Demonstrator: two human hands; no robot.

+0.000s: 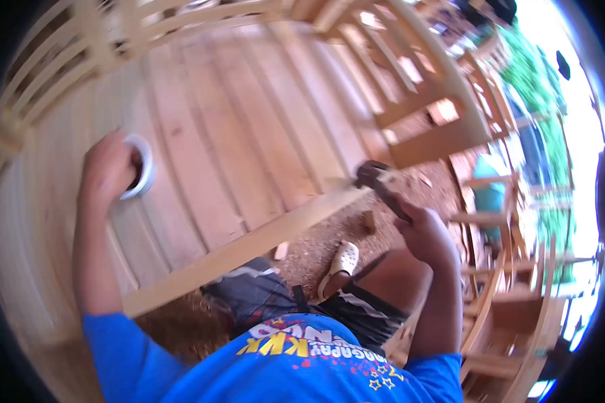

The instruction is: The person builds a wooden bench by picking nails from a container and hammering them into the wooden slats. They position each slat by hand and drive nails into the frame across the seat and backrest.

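My left hand (109,169) is closed at the opening of a round, white-rimmed container (146,168) on a slatted wooden surface (202,134). Its fingertips are hidden at the dark inside, so whether they grip the rim or something within does not show. My right hand (427,232) is wrapped around the handle of a hammer (386,191). The hammer's dark head is close to the right end of a pale front rail (249,252) that runs along the slats; contact cannot be made out. The picture is blurred.
Slatted wooden railings (54,67) border the far side, and a slatted armrest (444,138) rises at the right. Wooden chair frames (511,316) stand farther right. Wood scraps (368,221) lie on the ground near my shoe (343,260).
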